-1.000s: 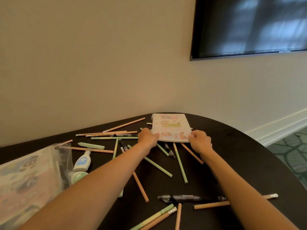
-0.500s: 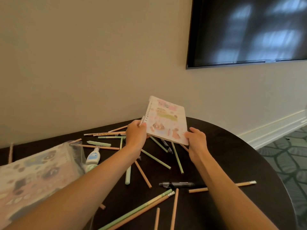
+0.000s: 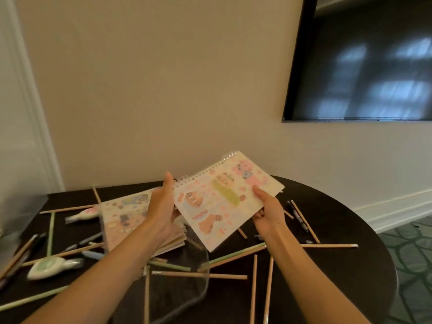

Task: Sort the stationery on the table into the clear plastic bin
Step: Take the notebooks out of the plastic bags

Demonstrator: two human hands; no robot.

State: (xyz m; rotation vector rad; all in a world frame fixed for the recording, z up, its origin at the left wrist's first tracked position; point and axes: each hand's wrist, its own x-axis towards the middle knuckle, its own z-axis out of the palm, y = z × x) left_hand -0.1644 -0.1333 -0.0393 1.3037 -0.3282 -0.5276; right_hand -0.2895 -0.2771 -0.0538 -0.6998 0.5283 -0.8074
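A spiral notebook (image 3: 222, 199) with a pastel cartoon cover hangs tilted above the dark round table (image 3: 339, 230). My right hand (image 3: 268, 210) pinches its right edge, thumb on top. At its spiral side is my left hand (image 3: 161, 206), thumb up and fingers hidden beneath the cover. Just below and to the left stands the clear plastic bin (image 3: 204, 274), with a stack of similar notebooks (image 3: 124, 218) leaning inside. The held notebook's lower corner is over the bin's right side.
Several tan and green pencils (image 3: 205, 275) lie scattered round the bin. Two correction tape dispensers (image 3: 53, 265) and some pens (image 3: 298, 215) lie among them. The table's curved edge runs along the right. A dark screen (image 3: 364, 66) hangs on the wall.
Both hands lifted the notebook off the table and carried it left and nearer, over the clear bin. The view has swung left with it.
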